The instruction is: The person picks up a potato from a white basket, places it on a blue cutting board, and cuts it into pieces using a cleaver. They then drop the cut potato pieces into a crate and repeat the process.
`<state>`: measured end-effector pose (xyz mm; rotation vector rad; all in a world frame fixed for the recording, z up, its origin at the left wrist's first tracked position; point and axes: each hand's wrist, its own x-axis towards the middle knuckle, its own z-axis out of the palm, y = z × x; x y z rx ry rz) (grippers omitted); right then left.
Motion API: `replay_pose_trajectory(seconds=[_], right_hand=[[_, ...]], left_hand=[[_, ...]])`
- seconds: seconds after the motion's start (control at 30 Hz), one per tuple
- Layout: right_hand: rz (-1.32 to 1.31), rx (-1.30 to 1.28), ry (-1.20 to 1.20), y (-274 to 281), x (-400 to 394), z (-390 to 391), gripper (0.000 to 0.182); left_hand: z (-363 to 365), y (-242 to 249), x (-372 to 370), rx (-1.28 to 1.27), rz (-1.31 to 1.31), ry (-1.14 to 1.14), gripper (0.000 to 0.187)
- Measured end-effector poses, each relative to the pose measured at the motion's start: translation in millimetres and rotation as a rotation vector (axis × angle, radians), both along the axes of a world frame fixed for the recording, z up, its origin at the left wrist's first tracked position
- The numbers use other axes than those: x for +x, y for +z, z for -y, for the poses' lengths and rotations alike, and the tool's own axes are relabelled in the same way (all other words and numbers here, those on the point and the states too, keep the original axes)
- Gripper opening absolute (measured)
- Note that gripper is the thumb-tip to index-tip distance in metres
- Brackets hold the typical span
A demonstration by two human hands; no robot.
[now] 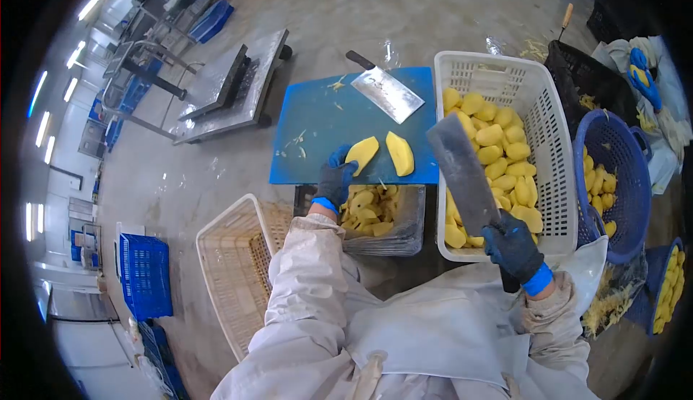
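Note:
My left hand [335, 182], in a dark glove, grips a peeled potato half [363, 155] at the front part of the blue cutting board [317, 122]. Just right of it lies another potato half [400, 154], apart from my fingers. My right hand [513, 248], gloved too, is wrapped round the handle of a cleaver [462, 171]. Its broad blade points away from me over the left wall of a white crate [559, 216] of peeled potatoes [491, 137]. A second cleaver [390, 93] rests flat on the board's far right.
Below the board's near edge stands a lined bin [411, 220] holding cut potatoes [369, 209]. An off-white crate [224, 256] is at my left. A purple basket [628, 176] and a black crate [559, 64] stand at right. Farther left is a metal platform cart [260, 82].

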<state>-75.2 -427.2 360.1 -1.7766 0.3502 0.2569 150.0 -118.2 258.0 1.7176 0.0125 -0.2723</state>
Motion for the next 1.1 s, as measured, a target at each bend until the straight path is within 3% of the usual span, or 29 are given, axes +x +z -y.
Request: replay_pose_trajectory(seconds=[0.13,0.23,0.3,0.4,0.47,0.53,0.6,0.63,0.67,0.7,0.77,0.8,0.87,0.9,0.93,1.0,1.07,1.1], right_hand=[[0.053,0.057,0.035,-9.2,5.7,-22.7,0.011],[0.027,0.069,0.002,-4.0,6.8,-29.3,0.011],[-0.002,0.092,-0.039,-5.6,5.6,-30.4,0.012],[-0.011,0.123,-0.116,-5.4,-2.7,-24.4,0.013],[-0.032,0.125,-0.189,0.0,-9.5,-17.2,0.015],[-0.027,0.103,-0.225,-1.6,-17.9,-6.0,0.015],[-0.043,0.093,-0.400,1.4,-23.1,3.5,0.013],[0.005,0.061,-0.426,3.0,-23.1,7.8,0.009],[0.002,0.063,-0.428,1.3,-23.4,13.7,0.009],[0.044,0.070,-0.478,-0.2,-24.3,20.7,0.008],[0.122,0.101,-0.574,-0.4,-24.9,27.3,0.008],[0.130,0.103,-0.582,0.9,-23.4,28.7,0.008],[0.175,0.124,-0.604,4.1,-24.4,29.2,0.008],[0.178,0.124,-0.616,4.5,-24.8,28.8,0.008],[0.147,0.125,-0.597,4.3,-24.8,27.5,0.009],[0.115,0.128,-0.583,6.7,-22.8,19.8,0.009],[0.133,0.195,-0.538,10.4,-17.9,5.3,0.011],[0.125,0.186,-0.499,8.1,-15.9,0.9,0.012]], left_hand=[[-13.1,8.2,-6.3,-0.101,-0.040,-0.080,0.047],[-7.4,4.5,0.3,-0.016,0.029,-0.103,0.051],[5.5,17.6,-0.8,0.672,0.336,-0.160,0.057],[23.3,-6.5,7.2,0.841,0.519,-0.186,0.059],[27.2,-20.2,26.6,0.885,0.487,-0.133,0.056],[25.6,-40.2,45.2,0.138,0.051,0.044,0.052],[51.2,40.5,15.6,0.080,-0.078,0.113,0.054],[64.9,64.8,1.7,-0.115,-0.019,-0.032,0.057],[72.1,73.2,-5.8,-0.310,0.036,-0.177,0.060],[75.8,71.8,0.3,-0.308,0.030,-0.180,0.060],[85.7,66.4,22.4,0.243,0.903,-0.500,0.061],[90.3,62.9,28.1,0.242,0.912,-0.507,0.061],[100.7,61.3,31.4,0.963,0.639,-0.736,0.060],[98.6,59.2,29.2,1.130,0.836,-0.959,0.051],[100.9,61.2,24.9,1.126,0.845,-0.967,0.051],[102.1,64.4,14.1,1.262,0.549,-0.989,0.046],[89.4,42.9,5.8,1.226,0.570,-0.909,0.048],[84.0,36.5,1.4,0.962,0.434,-0.705,0.052]])
